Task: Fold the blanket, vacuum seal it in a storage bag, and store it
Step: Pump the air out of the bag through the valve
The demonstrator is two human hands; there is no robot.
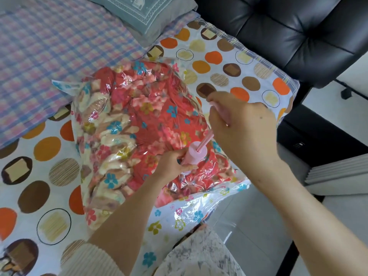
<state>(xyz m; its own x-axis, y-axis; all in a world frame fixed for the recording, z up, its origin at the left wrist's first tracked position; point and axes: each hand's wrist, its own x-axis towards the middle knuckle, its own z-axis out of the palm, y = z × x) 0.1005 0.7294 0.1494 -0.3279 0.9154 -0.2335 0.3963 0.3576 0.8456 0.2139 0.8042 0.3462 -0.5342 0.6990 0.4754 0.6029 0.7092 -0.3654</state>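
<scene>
A red floral blanket (139, 116) lies packed inside a clear, flower-printed storage bag (191, 214) on the bed. The plastic looks wrinkled and drawn tight over it. A pink hand pump (194, 155) stands on the bag near its right side. My left hand (173, 164) grips the pump's cylinder at the base. My right hand (241, 126) holds the pump's handle, with the thin pink rod (206, 139) pulled out above the cylinder. The valve under the pump is mostly hidden.
The bag rests on a white sheet with coloured dots (39, 176). A checked quilt (49, 56) and grey pillow (147, 12) lie at the back. A black padded chair (298, 32) stands beyond the bed's right edge, with grey folded panels (338, 170) on the floor.
</scene>
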